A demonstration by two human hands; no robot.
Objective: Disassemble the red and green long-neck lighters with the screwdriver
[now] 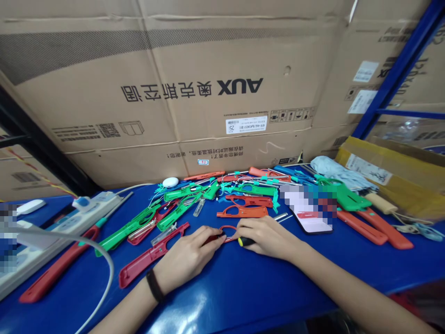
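Note:
My left hand (187,257) rests on the blue table (243,287), its fingers pressed on a red plastic shell part (227,228) with a loop. A black band is on that wrist. My right hand (266,235) is closed around a small tool with a yellow and black handle (243,241), its tip at the same red part. Just left of my left hand lies a long red shell half (149,255).
Several green and red plastic shells (181,208) and metal rods are scattered behind the hands. A phone (311,214) lies to the right, a white power strip (69,220) and cable to the left. Large cardboard boxes (194,88) wall the back; a yellow box (392,181) sits right.

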